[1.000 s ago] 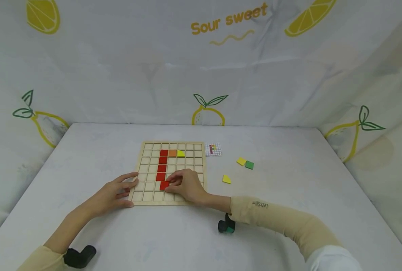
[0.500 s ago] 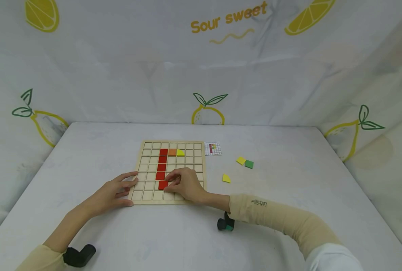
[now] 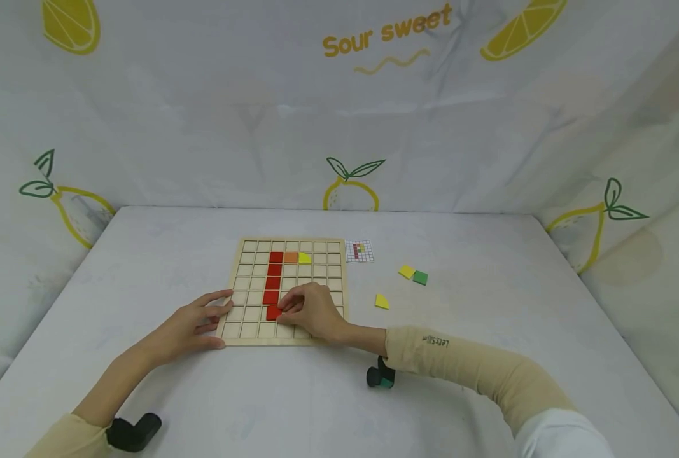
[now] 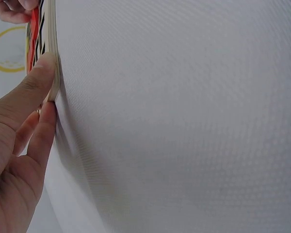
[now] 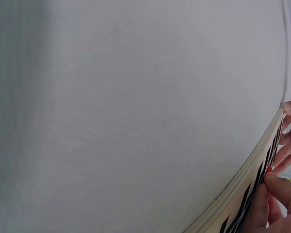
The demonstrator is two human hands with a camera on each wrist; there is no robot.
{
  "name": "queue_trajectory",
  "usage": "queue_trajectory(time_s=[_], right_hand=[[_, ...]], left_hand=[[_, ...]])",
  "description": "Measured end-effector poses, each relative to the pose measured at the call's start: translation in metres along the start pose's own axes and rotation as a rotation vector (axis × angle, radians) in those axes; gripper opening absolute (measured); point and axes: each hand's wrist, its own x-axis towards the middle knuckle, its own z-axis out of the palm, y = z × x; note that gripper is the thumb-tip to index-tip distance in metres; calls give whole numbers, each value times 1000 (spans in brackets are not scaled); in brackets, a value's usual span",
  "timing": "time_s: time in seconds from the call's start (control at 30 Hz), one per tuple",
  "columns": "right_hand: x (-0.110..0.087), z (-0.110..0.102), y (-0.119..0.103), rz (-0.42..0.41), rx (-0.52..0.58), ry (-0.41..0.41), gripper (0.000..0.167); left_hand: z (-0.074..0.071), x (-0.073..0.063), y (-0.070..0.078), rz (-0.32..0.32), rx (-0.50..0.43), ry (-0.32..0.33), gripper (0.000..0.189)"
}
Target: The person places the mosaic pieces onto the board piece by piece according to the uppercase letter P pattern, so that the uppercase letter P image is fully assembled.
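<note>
A square wooden grid board point(image 3: 270, 342) lies on the table in the head view. My left hand point(image 3: 187, 327) holds its near left corner, thumb on the front edge and fingers along the left side. Between thumb and fingers, my right hand point(image 3: 316, 312) pinches a red square tile point(image 3: 272, 313) at the near end of a column of red tiles point(image 3: 273, 283). An orange tile point(image 3: 291, 257) and a yellow rounded-corner tile point(image 3: 305, 258) sit to the right of the column's far end. In the right wrist view, only a sliver of the pinched tile point(image 5: 268, 169) shows.
A small printed pattern card point(image 3: 359, 251) lies against the board's right side. Farther right on the white table are a yellow tile point(image 3: 406, 271), a green tile point(image 3: 420, 278) and a yellow rounded-corner tile point(image 3: 382, 301). A lemon-print curtain point(image 3: 247, 127) hangs behind.
The pinched red tile has shifted slightly left, closer into line with the red column, and the right hand has moved a little with it. The left hand stays at the corner.
</note>
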Motion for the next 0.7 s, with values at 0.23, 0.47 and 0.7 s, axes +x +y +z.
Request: queue_trajectory(time_s=[0.23, 0.47, 0.7], right_hand=[[1, -1, -1, 21, 25, -34, 9], [1, -1, 0, 16, 22, -54, 8], [2, -1, 1, 8, 19, -59, 7]], left_hand=[[0, 0, -1, -3, -8, -1, 72], [1, 0, -1, -28, -11, -2, 71], [1, 1, -2, -33, -11, -2, 69]])
